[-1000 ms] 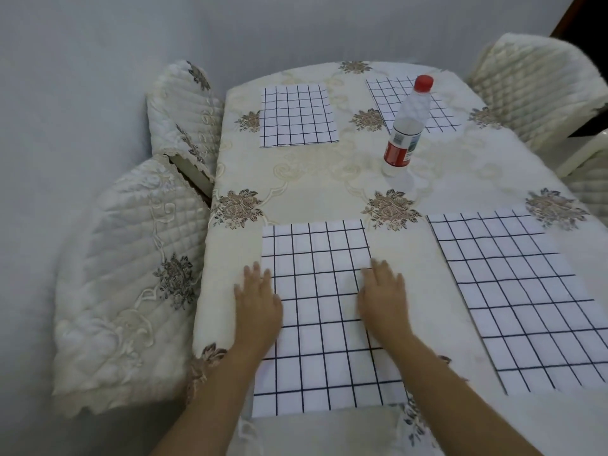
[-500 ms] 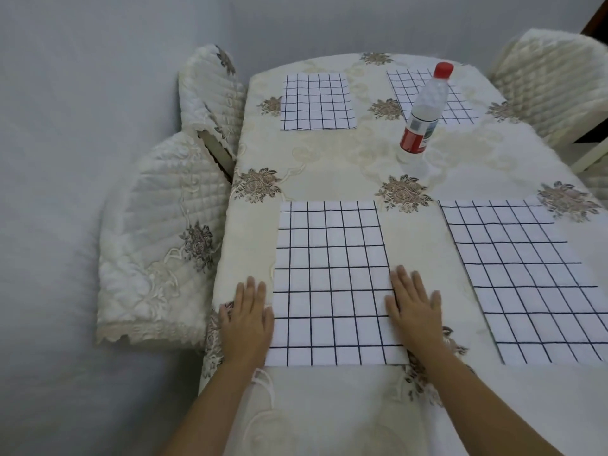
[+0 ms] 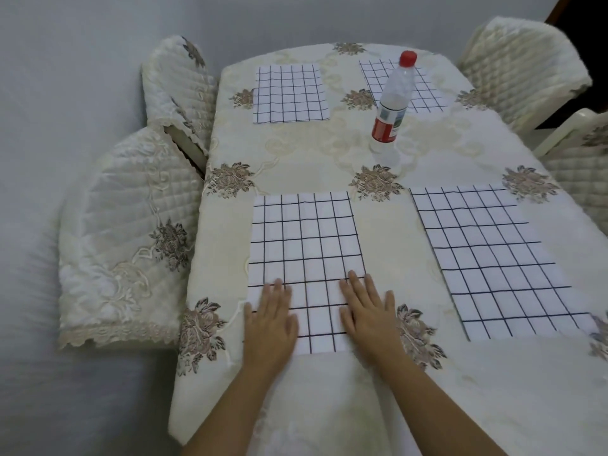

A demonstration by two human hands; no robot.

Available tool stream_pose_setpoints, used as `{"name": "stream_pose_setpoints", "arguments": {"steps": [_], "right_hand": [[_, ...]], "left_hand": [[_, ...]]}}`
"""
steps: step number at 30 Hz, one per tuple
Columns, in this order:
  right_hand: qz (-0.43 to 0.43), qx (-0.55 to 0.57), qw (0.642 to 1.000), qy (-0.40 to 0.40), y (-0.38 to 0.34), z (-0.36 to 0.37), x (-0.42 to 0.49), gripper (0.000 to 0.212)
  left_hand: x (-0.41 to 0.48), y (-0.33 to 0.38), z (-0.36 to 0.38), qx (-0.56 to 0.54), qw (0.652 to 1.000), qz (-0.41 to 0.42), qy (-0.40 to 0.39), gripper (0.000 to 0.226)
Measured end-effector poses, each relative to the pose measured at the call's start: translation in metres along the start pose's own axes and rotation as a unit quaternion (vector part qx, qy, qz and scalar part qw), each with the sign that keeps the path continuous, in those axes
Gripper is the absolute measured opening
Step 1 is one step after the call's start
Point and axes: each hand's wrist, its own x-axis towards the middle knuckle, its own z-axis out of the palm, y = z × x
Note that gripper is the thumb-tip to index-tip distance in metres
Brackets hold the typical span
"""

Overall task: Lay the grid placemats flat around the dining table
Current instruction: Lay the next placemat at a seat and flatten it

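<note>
White grid placemats, four counted, all flat on the dining table: near-left placemat under the person's hands, near-right placemat beside it with a strip of cloth between, far-left placemat and far-right placemat at the far end. Left hand lies palm down, fingers spread, on the near-left corner of the closest mat; right hand lies flat the same way on its near-right corner. Hands apart, gripping nothing, just pressing. One plastic bottle, red cap, red label, stands upright toward the far right, its upper part overlapping the far-right mat in view. Tablecloth is cream with brown flower motifs, draping over the near edge. Quilted cream chair covers: two on the left side, left chair nearest and a second chair behind it; right chair by the far corner. Pale grey walls and floor around.
</note>
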Motion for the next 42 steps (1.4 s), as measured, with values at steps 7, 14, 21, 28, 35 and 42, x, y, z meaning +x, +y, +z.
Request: {"name": "stream_pose_setpoints", "arguments": {"steps": [7,14,21,28,35,42], "right_hand": [[0.056,0.231,0.971,0.009,0.039,-0.018,-0.005,0.059],[0.045,0.31,0.948,0.065,0.092,-0.061,-0.017,0.044],[0.12,0.253,0.955,0.099,0.215,-0.094,-0.033,0.046],[0.137,0.131,0.98,0.06,0.328,-0.104,-0.046,0.056],[0.028,0.04,0.999,0.012,0.372,-0.094,-0.058,0.072],[0.015,0.035,0.999,0.018,0.377,-0.089,-0.06,0.061]], "left_hand": [[0.004,0.01,0.0,-0.03,0.995,-0.056,0.075,0.064],[0.024,0.161,-0.006,-0.1,0.993,0.063,-0.019,0.072],[0.031,0.255,0.027,-0.059,0.982,0.112,-0.138,0.111],[0.027,0.28,0.047,-0.004,0.99,0.09,-0.111,0.119],[0.029,0.281,0.066,0.088,0.99,0.063,-0.09,0.102],[0.031,0.284,0.064,0.101,0.993,0.047,-0.045,0.097]]}}
